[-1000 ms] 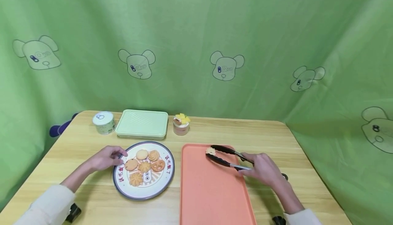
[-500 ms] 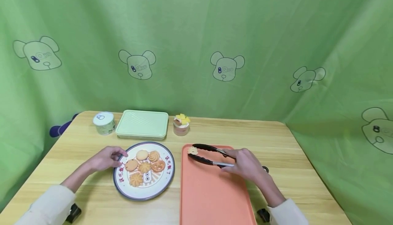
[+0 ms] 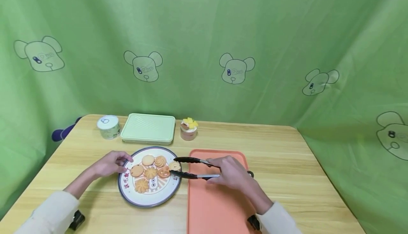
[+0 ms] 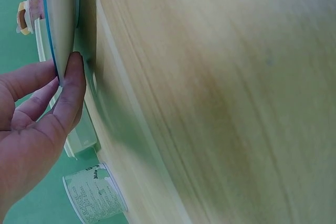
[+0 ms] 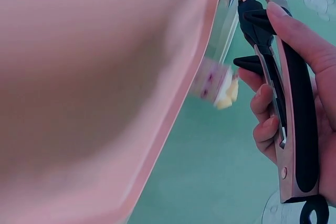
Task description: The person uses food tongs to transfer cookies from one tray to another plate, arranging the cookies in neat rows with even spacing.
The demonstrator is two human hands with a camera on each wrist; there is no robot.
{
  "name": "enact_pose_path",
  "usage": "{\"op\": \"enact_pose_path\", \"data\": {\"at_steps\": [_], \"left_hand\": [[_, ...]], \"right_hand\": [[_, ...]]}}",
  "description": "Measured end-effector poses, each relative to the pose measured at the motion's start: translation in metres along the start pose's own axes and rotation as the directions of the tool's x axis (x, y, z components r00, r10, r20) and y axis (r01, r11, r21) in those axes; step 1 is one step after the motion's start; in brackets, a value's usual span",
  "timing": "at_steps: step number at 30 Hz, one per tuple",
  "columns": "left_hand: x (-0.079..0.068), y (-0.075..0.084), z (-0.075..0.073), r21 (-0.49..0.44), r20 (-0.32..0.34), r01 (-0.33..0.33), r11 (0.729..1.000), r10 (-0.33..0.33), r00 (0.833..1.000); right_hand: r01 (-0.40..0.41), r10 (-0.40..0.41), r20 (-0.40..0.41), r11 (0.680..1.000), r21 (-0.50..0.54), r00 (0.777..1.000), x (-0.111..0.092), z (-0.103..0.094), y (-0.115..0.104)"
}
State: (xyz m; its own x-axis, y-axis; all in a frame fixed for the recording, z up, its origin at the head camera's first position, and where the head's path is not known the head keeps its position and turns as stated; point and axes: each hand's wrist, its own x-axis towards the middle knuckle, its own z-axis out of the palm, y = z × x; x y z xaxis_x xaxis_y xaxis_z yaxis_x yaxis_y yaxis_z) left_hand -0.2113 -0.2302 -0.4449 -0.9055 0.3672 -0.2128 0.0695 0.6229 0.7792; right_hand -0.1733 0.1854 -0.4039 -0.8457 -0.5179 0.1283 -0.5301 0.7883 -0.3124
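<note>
My right hand point(image 3: 231, 172) grips a pair of black-tipped metal tongs point(image 5: 296, 108). Between the tong tips sits a small round cookie point(image 3: 174, 166), over the right side of a white plate point(image 3: 145, 199) with a blue rim. Several cookies lie on the plate, among them a pretzel-shaped cookie point(image 3: 164, 172), a swirled cookie point(image 3: 160, 161) and a flower-shaped cookie point(image 3: 141, 185). At the plate's left edge, my left hand point(image 3: 111, 163) pinches the rim, thumb and fingers on either side of it, as the left wrist view shows.
A coral tray point(image 3: 220, 205) lies right of the plate, under the right forearm. Behind the plate stand a round can point(image 3: 108, 127), a pale green lidded box point(image 3: 148, 129) and a dessert cup point(image 3: 188, 130) with yellow topping. A green curtain point(image 3: 191, 21) hangs behind the wooden table point(image 3: 274, 145).
My right hand has moved left, carrying the tongs and the round cookie from above the tray to over the plate's right side. The left hand has stayed at the plate's rim.
</note>
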Motion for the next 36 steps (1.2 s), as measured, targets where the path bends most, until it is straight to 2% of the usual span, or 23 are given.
{"op": "enact_pose_path", "data": {"at_steps": [6,13,17,29,36], "left_hand": [[0.001,0.000,0.000,-0.003,0.006,0.000,1.000,0.000,1.000],[0.000,0.000,-0.001,0.001,0.006,-0.007,1.000,0.007,1.000],[0.000,0.000,-0.001,-0.006,0.011,-0.007,1.000,0.007,1.000],[-0.002,0.002,0.000,-0.007,0.008,0.018,1.000,-0.018,1.000],[-0.001,-0.002,-0.001,-0.001,0.015,-0.025,1.000,0.025,1.000]], "right_hand": [[0.041,-0.041,0.026,0.999,-0.006,0.999,0.007,0.008,-0.014],[0.077,-0.077,0.098,0.997,0.005,0.992,0.013,0.013,-0.031],[0.074,-0.072,0.131,0.997,-0.008,0.989,0.015,0.017,-0.037],[0.061,-0.068,0.165,0.997,0.043,0.984,0.013,0.018,-0.038],[0.004,-0.022,0.129,0.991,0.135,0.991,0.002,0.009,-0.026]]}}
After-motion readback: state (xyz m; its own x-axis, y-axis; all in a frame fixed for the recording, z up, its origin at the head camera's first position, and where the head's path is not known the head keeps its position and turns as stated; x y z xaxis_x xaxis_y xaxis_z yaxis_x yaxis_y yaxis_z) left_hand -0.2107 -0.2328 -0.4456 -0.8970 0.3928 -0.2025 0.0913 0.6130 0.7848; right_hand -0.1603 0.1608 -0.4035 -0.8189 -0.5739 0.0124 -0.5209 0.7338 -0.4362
